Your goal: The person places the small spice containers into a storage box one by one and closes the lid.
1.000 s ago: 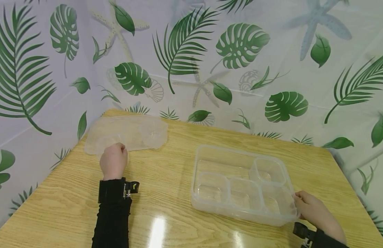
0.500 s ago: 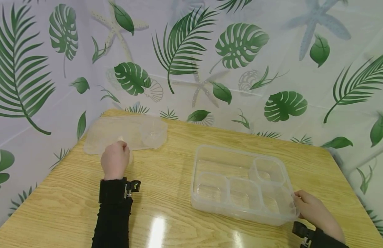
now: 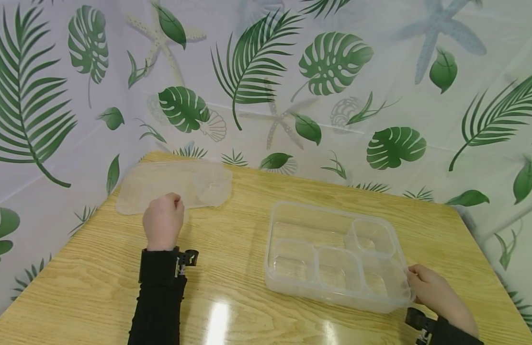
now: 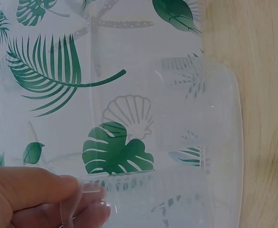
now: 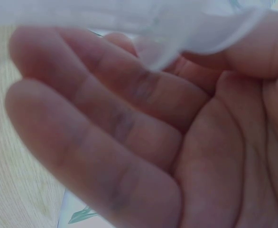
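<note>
My left hand pinches the rim of a small clear plastic container between thumb and fingers. In the head view the hand hides most of that container. Behind it lies a translucent lid at the table's back left corner, with another small clear container on its right end. To the right stands a clear divided lunch box with several compartments, and nothing shows inside them. My right hand grips its right rim, thumb on top and fingers beneath the rim in the right wrist view.
A wooden table carries everything. Behind and to the left hangs a white curtain printed with green leaves and starfish, close to the table's back edge.
My left hand has shifted slightly to the right and nearer me over the lid, bringing the small container along. The right hand and the lunch box have stayed in place.
</note>
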Demonstrator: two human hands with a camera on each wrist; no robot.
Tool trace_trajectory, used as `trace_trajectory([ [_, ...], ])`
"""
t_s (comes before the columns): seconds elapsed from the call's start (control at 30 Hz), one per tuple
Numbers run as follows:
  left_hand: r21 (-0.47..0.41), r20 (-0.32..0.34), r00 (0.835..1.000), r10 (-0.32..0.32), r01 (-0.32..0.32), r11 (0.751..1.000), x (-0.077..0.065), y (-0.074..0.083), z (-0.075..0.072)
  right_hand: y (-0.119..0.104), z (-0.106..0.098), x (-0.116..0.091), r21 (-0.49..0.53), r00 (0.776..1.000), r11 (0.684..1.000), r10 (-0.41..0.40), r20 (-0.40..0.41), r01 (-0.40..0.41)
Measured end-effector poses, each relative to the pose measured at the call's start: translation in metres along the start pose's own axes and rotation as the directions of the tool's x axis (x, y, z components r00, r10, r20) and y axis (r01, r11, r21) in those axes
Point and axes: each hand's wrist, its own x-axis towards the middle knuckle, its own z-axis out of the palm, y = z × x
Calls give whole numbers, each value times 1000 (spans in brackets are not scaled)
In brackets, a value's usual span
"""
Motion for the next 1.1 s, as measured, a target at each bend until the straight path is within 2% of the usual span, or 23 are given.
trace_trajectory([
  [0.4, 3, -38, 994, 106, -106, 994, -2, 20, 5, -3, 1, 0, -23, 1000, 1000, 2, -18, -3],
  [0.67, -2, -78, 977, 197, -198, 980, -6, 35, 12, -3, 2, 0, -32, 1000, 999, 6, -30, -7],
  [1.1, -12, -56, 957, 285, -286, 958, -13, 57, 25, -2, 1, 1, -43, 1000, 999, 14, -12, -14],
])
